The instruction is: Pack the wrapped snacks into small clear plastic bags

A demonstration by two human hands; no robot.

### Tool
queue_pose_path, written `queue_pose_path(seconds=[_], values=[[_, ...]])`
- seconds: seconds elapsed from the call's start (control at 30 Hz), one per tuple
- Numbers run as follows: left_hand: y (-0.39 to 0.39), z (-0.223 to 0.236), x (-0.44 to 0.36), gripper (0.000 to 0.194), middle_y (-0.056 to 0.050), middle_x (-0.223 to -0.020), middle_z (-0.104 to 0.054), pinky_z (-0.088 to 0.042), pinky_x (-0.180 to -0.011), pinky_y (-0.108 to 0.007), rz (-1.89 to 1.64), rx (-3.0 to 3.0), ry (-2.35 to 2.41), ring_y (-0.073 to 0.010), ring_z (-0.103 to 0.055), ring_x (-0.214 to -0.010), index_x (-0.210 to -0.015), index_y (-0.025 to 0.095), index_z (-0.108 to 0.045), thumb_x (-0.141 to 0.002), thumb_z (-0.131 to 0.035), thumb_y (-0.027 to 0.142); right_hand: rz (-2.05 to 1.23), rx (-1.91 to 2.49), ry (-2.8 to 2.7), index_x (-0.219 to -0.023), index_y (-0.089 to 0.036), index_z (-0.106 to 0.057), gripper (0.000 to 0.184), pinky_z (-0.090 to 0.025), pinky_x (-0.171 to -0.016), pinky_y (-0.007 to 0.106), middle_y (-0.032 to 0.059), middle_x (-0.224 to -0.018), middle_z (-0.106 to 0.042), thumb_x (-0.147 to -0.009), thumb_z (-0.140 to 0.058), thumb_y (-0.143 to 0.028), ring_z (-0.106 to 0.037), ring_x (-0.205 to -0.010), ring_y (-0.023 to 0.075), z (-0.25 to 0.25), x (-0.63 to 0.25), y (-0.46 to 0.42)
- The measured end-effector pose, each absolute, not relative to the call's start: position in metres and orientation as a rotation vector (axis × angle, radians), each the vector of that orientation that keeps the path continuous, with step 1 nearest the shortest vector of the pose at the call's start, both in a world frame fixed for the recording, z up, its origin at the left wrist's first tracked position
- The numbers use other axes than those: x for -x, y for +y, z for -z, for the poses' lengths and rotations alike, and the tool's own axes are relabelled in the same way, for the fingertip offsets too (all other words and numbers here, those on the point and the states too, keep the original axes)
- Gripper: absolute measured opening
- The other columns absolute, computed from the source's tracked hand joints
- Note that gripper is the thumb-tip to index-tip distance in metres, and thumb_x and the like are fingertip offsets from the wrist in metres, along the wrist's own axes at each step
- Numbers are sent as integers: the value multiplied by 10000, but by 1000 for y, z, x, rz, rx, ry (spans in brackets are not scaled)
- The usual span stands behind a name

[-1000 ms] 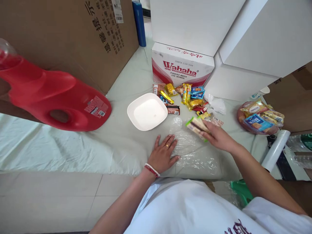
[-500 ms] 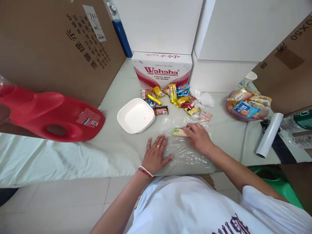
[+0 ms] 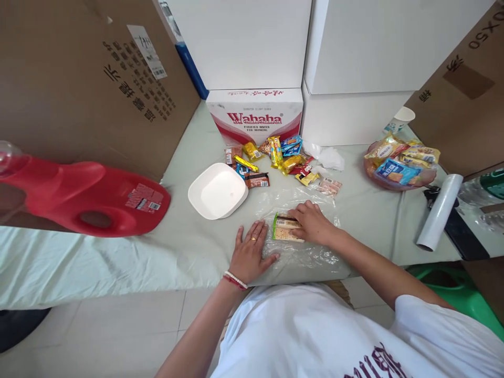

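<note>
A sheet of clear plastic film (image 3: 311, 257) lies wrinkled on the cloth-covered table in front of me. My left hand (image 3: 251, 254) rests flat with fingers spread on the film's left edge. On the film is a packet of crackers (image 3: 286, 233), clear with green edging and a barcode label. My right hand (image 3: 314, 223) grips it from its right side, and the fingers cover that end. Just beyond the film lies a pinkish snack packet (image 3: 329, 187). Up and to the left of my left hand stands a white bowl (image 3: 218, 191).
Assorted wrapped snacks (image 3: 291, 161) lie before a Wahaha carton (image 3: 255, 118). At right are a snack-filled bowl (image 3: 370, 176), a paper cup (image 3: 400, 119), a white roll (image 3: 440, 212) and plastic bottles (image 3: 482, 189). A red jug (image 3: 94, 197) stands at left.
The cracker packet has turned from edge-on to showing its broad face, lying lower on the film. My right hand shifted with it. My left hand stays flat; the view has shifted slightly.
</note>
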State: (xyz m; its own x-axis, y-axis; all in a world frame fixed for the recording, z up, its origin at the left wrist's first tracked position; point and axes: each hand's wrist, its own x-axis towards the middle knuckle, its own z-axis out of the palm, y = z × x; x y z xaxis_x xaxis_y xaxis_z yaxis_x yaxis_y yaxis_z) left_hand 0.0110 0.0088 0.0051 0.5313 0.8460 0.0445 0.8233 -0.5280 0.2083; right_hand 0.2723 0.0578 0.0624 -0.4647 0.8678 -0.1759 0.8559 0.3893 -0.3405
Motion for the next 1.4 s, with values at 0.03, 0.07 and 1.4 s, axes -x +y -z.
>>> queue_pose_path(seconds=[0.03, 0.07, 1.4], values=[[9, -5, -11, 857, -181, -1625, -381, -158, -1251, -609, -204, -2599, 1431, -349, -373, -1502, -1588, 163, -343, -907, -546, 643, -648, 1608, -2568, -1354, -203, -621, 514, -377, -918, 416, 137, -1134, -622, -884, -719, -388, -481, -1090, 314, -61, -271, 59], [9, -6, -11, 859, -179, -1628, -377, -153, -1252, -611, -200, -2594, 1431, -349, -368, -1505, -1587, 158, -342, -907, -548, 641, -687, 1597, -2532, -1351, -212, -626, 516, -379, -915, 400, 127, -1119, -619, -878, -728, -393, -486, -1081, 303, -60, -271, 58], [6, -4, -8, 884, -197, -1666, -282, -138, -1257, -607, -322, -2531, 1433, -335, -342, -1520, -1610, 145, -268, -921, -524, 635, -489, 1603, -2624, -1391, -194, -556, 556, -388, -979, 454, 147, -1268, -607, -869, -686, -335, -459, -1160, 326, -63, -277, 57]])
